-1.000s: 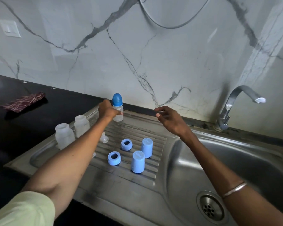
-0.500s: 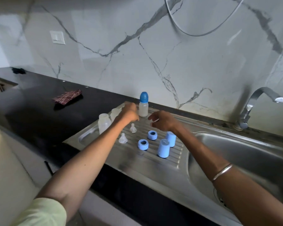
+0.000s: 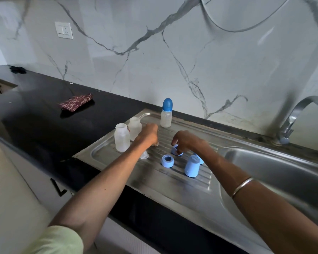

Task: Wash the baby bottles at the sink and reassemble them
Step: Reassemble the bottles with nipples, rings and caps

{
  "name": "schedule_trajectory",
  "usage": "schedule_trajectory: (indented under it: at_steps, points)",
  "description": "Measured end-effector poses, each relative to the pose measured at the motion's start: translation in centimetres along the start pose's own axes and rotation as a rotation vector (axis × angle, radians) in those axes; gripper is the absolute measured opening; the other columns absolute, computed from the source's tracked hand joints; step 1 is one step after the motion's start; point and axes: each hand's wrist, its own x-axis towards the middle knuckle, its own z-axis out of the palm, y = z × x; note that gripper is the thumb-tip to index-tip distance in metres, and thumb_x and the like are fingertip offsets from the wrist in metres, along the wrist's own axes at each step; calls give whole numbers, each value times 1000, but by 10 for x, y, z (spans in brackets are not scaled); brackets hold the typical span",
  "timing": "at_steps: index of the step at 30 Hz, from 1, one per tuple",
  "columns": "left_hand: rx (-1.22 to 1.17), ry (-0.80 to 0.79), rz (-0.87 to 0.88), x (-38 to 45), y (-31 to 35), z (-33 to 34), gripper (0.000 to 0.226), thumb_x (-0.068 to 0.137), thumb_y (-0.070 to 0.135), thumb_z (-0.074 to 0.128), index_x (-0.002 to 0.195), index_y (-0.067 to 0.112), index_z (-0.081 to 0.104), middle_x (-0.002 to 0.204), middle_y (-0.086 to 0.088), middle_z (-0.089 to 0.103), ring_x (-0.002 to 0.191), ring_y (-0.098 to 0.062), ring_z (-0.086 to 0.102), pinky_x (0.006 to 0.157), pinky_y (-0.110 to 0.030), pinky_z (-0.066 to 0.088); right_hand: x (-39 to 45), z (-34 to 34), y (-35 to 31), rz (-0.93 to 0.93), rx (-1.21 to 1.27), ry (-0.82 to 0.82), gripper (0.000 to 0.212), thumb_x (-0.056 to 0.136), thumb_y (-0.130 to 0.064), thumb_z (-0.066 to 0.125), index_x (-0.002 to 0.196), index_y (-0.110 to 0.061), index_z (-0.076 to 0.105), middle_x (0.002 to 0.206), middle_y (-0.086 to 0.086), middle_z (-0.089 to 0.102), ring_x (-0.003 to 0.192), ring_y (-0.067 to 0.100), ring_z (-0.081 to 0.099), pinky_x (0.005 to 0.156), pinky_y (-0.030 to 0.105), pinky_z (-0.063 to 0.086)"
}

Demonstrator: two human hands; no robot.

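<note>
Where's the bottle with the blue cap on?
The capped bottle stands upright at the back of the drainboard, near the wall, beyond both hands and right of the two open bottles.

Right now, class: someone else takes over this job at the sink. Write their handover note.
Left hand: curled over a clear teat on the drainboard; grip unclear.
Right hand: fingers pinching a blue collar ring.
Done: one bottle stands assembled and capped at the back.
Left: two open bottles, a second ring, a second teat and two blue caps to fit together.
</note>
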Motion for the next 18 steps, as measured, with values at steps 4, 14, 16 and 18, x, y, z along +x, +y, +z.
schedule_trajectory:
  at_steps: [4, 14, 16, 18]
  points:
    - [-10, 29, 1, 2, -2, 0, 37, 78, 13, 84, 107, 9, 62, 108, -8, 65, 98, -26, 65, 86, -37, 55, 5, 2, 2, 8, -13, -22, 44, 75, -12, 77, 118, -16, 69, 119, 1, 68, 98, 17, 62, 76, 25, 43]
    - [-308, 118, 81, -11, 23, -19, 21, 70, 8, 86, 81, 14, 70, 85, 2, 71, 77, -11, 65, 69, -25, 50, -24, -24, 21, -27, 262, 250, 40, 78, -23, 80, 115, -18, 69, 111, 3, 70, 95, 15, 64, 78, 23, 45]
    - [-360, 133, 96, -19, 32, -19, 24, 69, 9, 87, 84, 13, 68, 86, 2, 69, 79, -14, 65, 72, -27, 52, -38, -31, 27, -45, 302, 307, 41, 79, -23, 80, 117, -18, 68, 110, 2, 70, 88, 13, 62, 71, 19, 42]
    - [-402, 126, 115, -28, 46, -20, 30, 69, 7, 87, 92, 10, 69, 93, -1, 69, 85, -16, 65, 76, -29, 56, -56, -37, 34, -41, 373, 391, 40, 79, -23, 79, 117, -19, 67, 108, 2, 70, 86, 13, 62, 71, 19, 43]
